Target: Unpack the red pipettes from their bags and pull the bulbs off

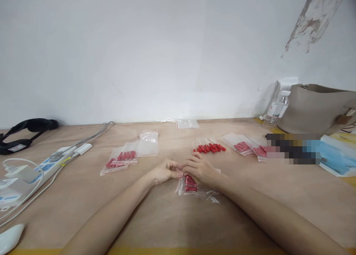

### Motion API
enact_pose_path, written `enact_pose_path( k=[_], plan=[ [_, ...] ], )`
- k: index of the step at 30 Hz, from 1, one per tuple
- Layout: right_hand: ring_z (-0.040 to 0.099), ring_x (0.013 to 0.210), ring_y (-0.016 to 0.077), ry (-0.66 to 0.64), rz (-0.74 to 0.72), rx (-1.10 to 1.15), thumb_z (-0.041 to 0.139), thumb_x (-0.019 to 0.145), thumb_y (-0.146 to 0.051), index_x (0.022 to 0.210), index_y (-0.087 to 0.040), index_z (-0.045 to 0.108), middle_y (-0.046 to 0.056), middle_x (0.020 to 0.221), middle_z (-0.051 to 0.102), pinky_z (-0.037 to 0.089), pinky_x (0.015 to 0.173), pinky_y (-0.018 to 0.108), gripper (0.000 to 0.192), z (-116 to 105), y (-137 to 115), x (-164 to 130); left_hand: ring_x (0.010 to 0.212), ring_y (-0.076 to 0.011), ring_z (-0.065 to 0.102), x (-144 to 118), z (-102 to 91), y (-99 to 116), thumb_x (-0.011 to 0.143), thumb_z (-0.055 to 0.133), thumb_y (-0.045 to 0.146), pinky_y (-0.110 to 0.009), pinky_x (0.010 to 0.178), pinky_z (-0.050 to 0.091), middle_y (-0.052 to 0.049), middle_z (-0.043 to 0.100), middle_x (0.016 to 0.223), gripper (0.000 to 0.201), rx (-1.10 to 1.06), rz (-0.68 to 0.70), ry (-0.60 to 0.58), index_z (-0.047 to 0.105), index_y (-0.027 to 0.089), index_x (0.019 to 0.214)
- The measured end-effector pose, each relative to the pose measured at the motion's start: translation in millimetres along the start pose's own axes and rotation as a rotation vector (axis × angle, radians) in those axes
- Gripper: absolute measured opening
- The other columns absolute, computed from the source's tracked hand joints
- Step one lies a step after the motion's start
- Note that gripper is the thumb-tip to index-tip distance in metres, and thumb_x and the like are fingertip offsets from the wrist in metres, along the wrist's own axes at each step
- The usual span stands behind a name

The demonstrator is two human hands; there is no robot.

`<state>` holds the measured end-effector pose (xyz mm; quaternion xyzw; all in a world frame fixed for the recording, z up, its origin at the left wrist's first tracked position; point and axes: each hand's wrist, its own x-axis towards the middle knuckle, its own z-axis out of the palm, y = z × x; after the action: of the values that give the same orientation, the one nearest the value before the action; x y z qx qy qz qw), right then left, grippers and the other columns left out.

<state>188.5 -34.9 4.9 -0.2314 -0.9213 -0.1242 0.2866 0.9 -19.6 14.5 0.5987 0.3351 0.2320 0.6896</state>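
Note:
A clear zip bag (200, 194) with several red-tipped sticks (190, 184) inside lies on the table in front of me. My left hand (164, 172) pinches its upper left corner between thumb and fingers. From the other side, my right hand (204, 170) bends over the bag's upper edge, its fingertips meeting those of the left hand. It covers much of the bag. Just beyond my right hand is a loose pile of red-tipped sticks (210, 147), their pale shafts pointing toward the wall.
Filled zip bags (116, 165) overlap flat bags (148, 143) on the left. More filled bags (241, 146) lie right of the pile. A flat bag (187, 124) rests by the wall. A power strip (47, 169), plastic bottle (278, 108) and grey handbag (311, 108) flank the workspace.

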Motion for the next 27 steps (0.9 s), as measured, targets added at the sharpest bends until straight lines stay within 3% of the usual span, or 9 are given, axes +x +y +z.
enact_pose_path(
  k=[7,11,14,17,21,24,27],
  plan=[
    [0.044,0.085,0.0177,-0.074,-0.036,-0.028,0.039,0.083,-0.014,0.078,-0.017,0.054,0.006,0.079,0.057,0.031,0.085,0.036,0.016,-3,-3,1,0.065,-0.0142,0.059,2,3.8,-4,0.051,0.078,0.033,-0.026,0.069,0.044,-0.004,0.067,0.070,0.034,0.020,-0.005,0.115,0.068,0.010,0.074],
    [0.046,0.093,0.0165,-0.076,0.137,0.195,0.040,0.083,-0.017,0.081,-0.017,0.052,0.008,0.100,0.054,0.036,0.084,0.034,0.012,-20,-1,-1,0.062,-0.0117,0.056,5,7.5,-11,0.058,0.073,0.037,-0.024,0.063,0.043,-0.001,0.063,0.069,0.038,0.062,0.095,0.246,0.060,0.012,0.085],
    [0.042,0.107,0.0152,-0.075,0.293,0.433,0.039,0.086,-0.020,0.081,-0.017,0.050,0.009,0.114,0.045,0.038,0.086,0.030,0.012,-31,5,-3,0.057,-0.0087,0.050,6,8.6,-17,0.069,0.065,0.035,-0.020,0.056,0.039,0.003,0.056,0.064,0.028,0.286,0.281,0.367,0.055,0.014,0.085],
    [0.038,0.114,0.0160,-0.046,0.352,0.558,0.039,0.087,-0.025,0.083,-0.018,0.050,0.009,0.114,0.044,0.037,0.090,0.033,0.013,-34,9,-8,0.064,-0.0109,0.051,5,8.6,-20,0.078,0.053,0.027,-0.021,0.062,0.039,-0.001,0.056,0.071,0.016,0.561,0.367,0.354,0.060,0.014,0.085],
    [0.050,0.089,0.0157,0.009,0.473,0.469,0.047,0.083,-0.032,0.083,-0.019,0.052,0.006,0.092,0.053,0.042,0.077,0.031,0.014,-31,7,-23,0.076,-0.0147,0.052,2,9.1,-22,0.083,0.044,0.022,-0.024,0.070,0.040,-0.004,0.056,0.080,0.025,0.791,0.381,0.318,0.066,0.018,0.094],
    [0.051,0.068,0.0137,-0.048,0.587,0.383,0.051,0.079,-0.038,0.081,-0.019,0.054,0.002,0.075,0.056,0.041,0.062,0.028,0.019,-30,3,-40,0.079,-0.0160,0.050,0,10.8,-20,0.082,0.045,0.021,-0.025,0.072,0.039,-0.005,0.053,0.081,0.024,0.930,0.420,0.392,0.068,0.020,0.089],
    [0.051,0.061,0.0138,-0.129,0.687,0.343,0.053,0.076,-0.040,0.088,-0.019,0.056,0.002,0.072,0.058,0.039,0.055,0.027,0.025,-30,0,-51,0.080,-0.0167,0.048,-2,13.6,-14,0.081,0.046,0.021,-0.026,0.072,0.037,-0.004,0.052,0.078,0.023,1.014,0.436,0.423,0.069,0.020,0.080]
  ],
)
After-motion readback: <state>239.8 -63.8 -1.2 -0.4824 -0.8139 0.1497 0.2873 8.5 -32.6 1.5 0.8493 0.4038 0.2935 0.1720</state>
